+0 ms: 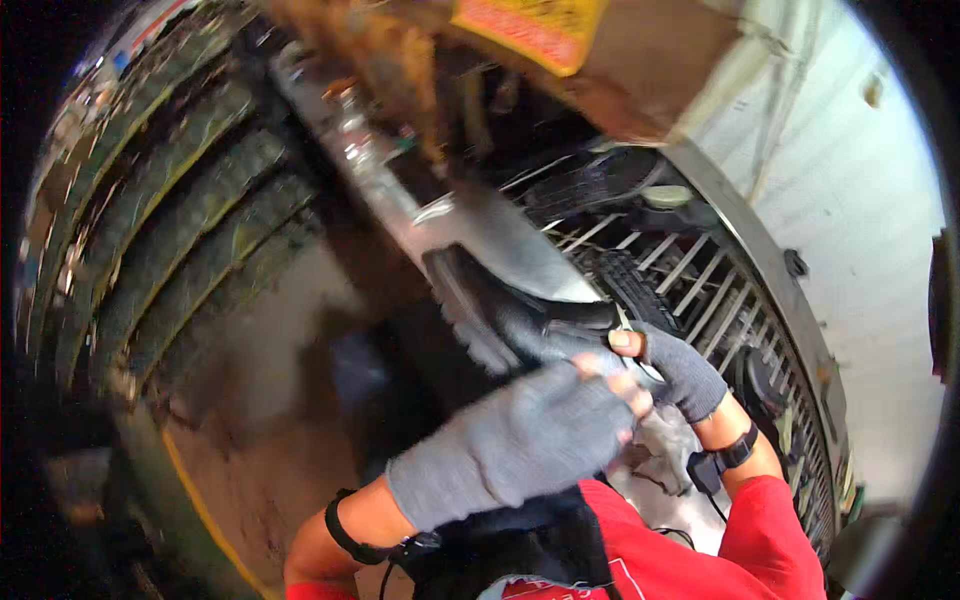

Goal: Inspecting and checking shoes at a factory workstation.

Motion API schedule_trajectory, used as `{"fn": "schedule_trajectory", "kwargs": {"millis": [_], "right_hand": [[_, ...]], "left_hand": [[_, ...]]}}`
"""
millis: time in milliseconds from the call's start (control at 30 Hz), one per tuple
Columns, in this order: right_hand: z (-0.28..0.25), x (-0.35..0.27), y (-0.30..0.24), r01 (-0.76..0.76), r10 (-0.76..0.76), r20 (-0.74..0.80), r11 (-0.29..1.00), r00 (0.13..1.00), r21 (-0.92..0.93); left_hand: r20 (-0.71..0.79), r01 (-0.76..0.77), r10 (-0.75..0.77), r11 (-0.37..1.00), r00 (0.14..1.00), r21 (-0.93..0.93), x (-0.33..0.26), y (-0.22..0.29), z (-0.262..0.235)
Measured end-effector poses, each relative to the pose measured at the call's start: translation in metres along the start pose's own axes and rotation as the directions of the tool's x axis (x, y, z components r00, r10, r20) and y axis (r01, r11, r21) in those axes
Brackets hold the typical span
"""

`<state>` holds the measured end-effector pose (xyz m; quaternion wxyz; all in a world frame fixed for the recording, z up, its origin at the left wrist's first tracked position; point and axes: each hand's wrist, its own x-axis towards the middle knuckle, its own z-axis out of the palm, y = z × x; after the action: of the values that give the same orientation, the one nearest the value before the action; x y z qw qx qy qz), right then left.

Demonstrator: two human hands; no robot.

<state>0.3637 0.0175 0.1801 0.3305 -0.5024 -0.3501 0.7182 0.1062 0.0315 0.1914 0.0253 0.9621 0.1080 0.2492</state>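
A black leather boot (510,315) with a thick lugged sole lies tilted in front of me, its toe pointing up and left. My right hand (685,370), in a grey fingerless glove, grips the boot's top opening, thumb on the edge. A thin pale strip (642,368) shows by that thumb; I cannot tell what it is. My left hand (540,435), gloved alike, reaches across the boot's near side. Its fingers are curled closed beside the opening, close to the right hand, and what they hold is hidden.
A metal ledge (500,235) runs beyond the boot. To the right is a barred metal rack (700,275) with dark shoe parts. A brown carton (650,60) with a yellow sign (535,28) stands above. Tiered green racks (180,190) fill the left, partly blurred.
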Motion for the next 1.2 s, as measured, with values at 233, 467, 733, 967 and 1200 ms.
{"fn": "schedule_trajectory", "kwargs": {"millis": [233, 467, 733, 967, 1200], "right_hand": [[-0.164, -0.097, 0.055, 0.023, -0.213, -0.671, 0.96, 0.71, -0.28], [-0.222, -0.131, 0.105, -0.807, -0.598, -0.694, 0.128, 0.401, -0.577], [-0.197, 0.082, 0.122, -0.241, -0.606, -0.39, 0.316, 0.693, -0.918], [-0.062, 0.073, 0.006, 0.492, -0.603, 0.397, -0.01, 0.692, -0.871], [-0.104, 0.158, -0.035, 0.335, -0.629, 0.512, -0.388, 0.584, -0.859]], "left_hand": [[0.076, 0.478, -0.478, 0.829, 0.875, -0.291, -0.074, -0.024, 0.015], [0.249, 0.773, -0.937, 0.034, 0.246, -0.634, -0.171, 0.02, 0.053], [0.303, 0.481, -0.91, -0.139, 0.282, -0.866, -0.144, -0.014, 0.086], [0.416, 0.221, -0.873, -0.367, 0.255, -0.904, -0.164, 0.006, 0.087], [0.343, 0.298, -0.925, -0.285, 0.165, -0.911, -0.136, -0.006, 0.101]]}}
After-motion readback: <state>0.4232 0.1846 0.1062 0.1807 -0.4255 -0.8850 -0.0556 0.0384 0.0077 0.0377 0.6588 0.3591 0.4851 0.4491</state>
